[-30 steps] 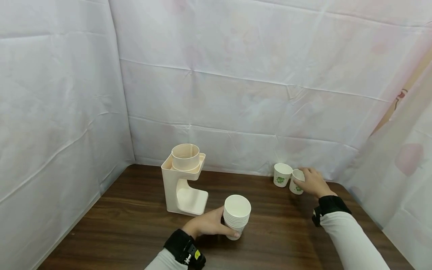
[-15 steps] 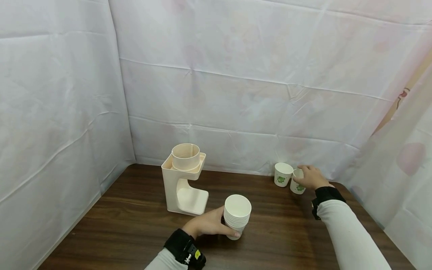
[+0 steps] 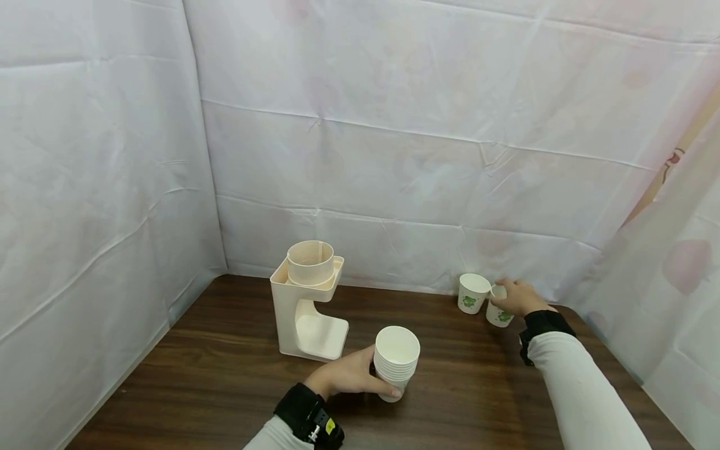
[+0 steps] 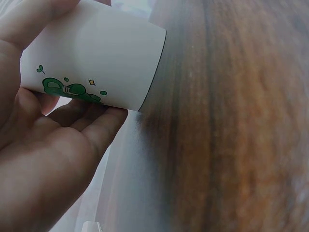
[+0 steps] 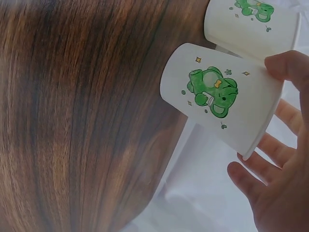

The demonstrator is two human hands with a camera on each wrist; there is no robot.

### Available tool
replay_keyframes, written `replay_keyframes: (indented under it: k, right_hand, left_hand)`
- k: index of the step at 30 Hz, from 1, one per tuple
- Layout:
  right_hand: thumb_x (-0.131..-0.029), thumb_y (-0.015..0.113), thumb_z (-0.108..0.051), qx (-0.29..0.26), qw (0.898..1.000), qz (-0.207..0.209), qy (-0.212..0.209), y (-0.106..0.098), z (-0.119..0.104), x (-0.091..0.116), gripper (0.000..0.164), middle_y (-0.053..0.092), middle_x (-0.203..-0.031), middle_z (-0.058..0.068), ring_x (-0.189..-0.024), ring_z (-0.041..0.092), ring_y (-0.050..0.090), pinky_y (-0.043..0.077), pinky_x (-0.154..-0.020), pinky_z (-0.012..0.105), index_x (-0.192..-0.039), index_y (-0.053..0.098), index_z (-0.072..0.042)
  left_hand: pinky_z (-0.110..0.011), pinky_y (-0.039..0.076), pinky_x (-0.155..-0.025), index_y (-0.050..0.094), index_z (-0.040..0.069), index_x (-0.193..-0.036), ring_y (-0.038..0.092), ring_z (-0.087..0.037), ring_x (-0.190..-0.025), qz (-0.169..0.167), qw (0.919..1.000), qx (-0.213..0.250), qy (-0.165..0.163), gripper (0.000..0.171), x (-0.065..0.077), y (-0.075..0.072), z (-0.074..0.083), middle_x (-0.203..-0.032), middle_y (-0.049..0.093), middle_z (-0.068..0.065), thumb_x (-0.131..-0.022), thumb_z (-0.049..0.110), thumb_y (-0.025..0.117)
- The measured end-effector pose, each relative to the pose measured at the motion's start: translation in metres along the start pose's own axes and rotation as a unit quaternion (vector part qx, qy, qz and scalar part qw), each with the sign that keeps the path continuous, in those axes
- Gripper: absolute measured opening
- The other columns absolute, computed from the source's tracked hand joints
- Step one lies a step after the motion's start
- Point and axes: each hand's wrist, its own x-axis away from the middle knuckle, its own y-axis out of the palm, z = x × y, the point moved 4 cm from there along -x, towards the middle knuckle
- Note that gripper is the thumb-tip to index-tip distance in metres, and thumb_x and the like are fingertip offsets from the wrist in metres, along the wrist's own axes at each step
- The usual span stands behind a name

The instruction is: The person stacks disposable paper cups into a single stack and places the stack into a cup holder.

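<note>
My left hand point(image 3: 353, 374) grips a stack of white paper cups point(image 3: 397, 350) near the table's front, thumb wrapped across the lower side. In the left wrist view, the outer cup point(image 4: 101, 53) carries a green print and its base is close to the tabletop. At the back right, my right hand point(image 3: 520, 297) holds a single paper cup point(image 5: 222, 96) near its rim. The right wrist view shows the thumb on its near side and fingers around behind. A green bear is printed on this cup. Right beside it stands another paper cup point(image 3: 474, 294) with the same sort of print.
A cream-coloured stand point(image 3: 287, 312) with a round open holder point(image 3: 310, 264) on top is left of the stack. Dark wood-grain table point(image 3: 214, 362) lies underneath everything. White cloth point(image 3: 394, 156) hangs behind and at both sides.
My right wrist and forearm have shifted slightly left and away from me, the hand staying at the same cup. The left hand and its stack keep their place.
</note>
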Motion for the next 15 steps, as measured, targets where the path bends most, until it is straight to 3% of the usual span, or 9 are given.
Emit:
replay_keyframes:
  k: [6,15]
  right_hand:
    - [-0.085,0.059,-0.03,0.004,1.0,0.008,-0.02,-0.0026,-0.0015,0.0018,0.057,0.041,-0.12,0.04,-0.104,0.053,0.043,0.044,-0.077,0.062,-0.129,0.044,0.004]
    - [-0.078,0.065,-0.03,0.012,0.999,-0.039,-0.004,-0.0087,-0.004,0.0083,0.061,0.044,-0.122,0.037,-0.103,0.045,0.048,0.045,-0.077,0.058,-0.127,0.045,0.0]
  left_hand:
    - [-0.047,0.03,-0.103,0.037,0.029,-0.133,0.049,-0.01,-0.112,-0.002,1.0,-0.002,0.004,0.074,-0.0003,-0.0003,0.0001,-0.121,0.057,0.008,-0.073,0.024,0.08]
    - [-0.047,0.03,-0.103,0.037,0.029,-0.132,0.049,-0.01,-0.112,-0.003,1.0,-0.001,0.004,0.074,-0.0002,-0.0001,-0.0004,-0.12,0.057,0.008,-0.073,0.023,0.08]
